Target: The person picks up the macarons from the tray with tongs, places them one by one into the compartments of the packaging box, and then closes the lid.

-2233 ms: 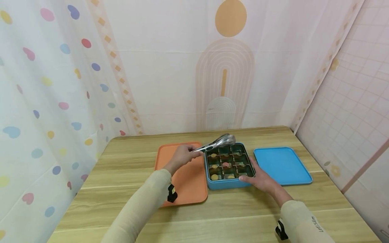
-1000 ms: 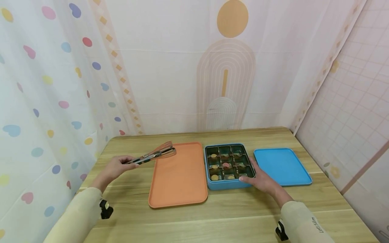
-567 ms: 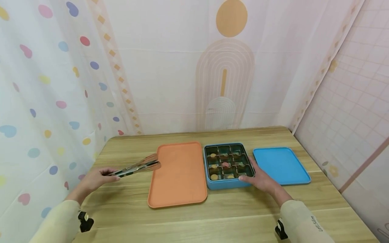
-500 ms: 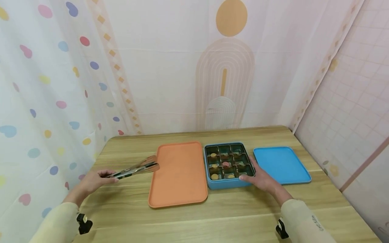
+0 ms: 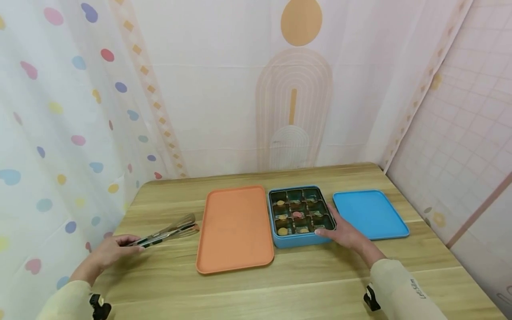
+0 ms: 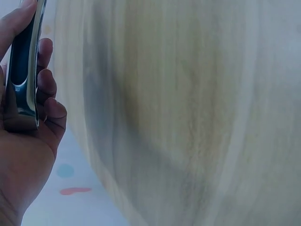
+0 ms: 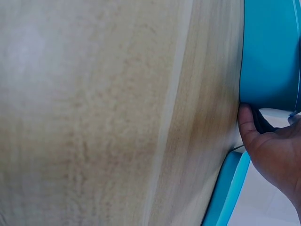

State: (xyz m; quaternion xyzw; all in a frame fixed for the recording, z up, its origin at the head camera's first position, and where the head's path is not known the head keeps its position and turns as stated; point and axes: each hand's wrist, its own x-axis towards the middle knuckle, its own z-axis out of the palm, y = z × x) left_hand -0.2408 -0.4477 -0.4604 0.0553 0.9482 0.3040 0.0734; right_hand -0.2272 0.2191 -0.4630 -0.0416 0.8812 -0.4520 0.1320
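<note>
My left hand (image 5: 110, 253) holds metal tongs (image 5: 158, 236) by their closed end over the left part of the table. Their arms point right, and the tips end near the left edge of an orange tray (image 5: 236, 231). In the left wrist view, the thumb and curled fingers are around the tongs' handle (image 6: 23, 101). At the front right corner of a blue square box (image 5: 300, 241), my right hand (image 5: 347, 233) grips with its thumb on the front rim. Dark compartments inside the box hold several small round yellow pieces (image 5: 282, 231) and a red one (image 5: 297, 214).
A blue lid (image 5: 372, 214) lies flat on the table to the right of the box, close behind the right hand. Tray, box and lid stand in a row on the wooden table (image 5: 240, 298). A patterned curtain (image 5: 224, 89) hangs behind the table.
My left hand has carried the tongs from above the box leftward across the orange tray and then nearer to me. The right hand has stayed on the box.
</note>
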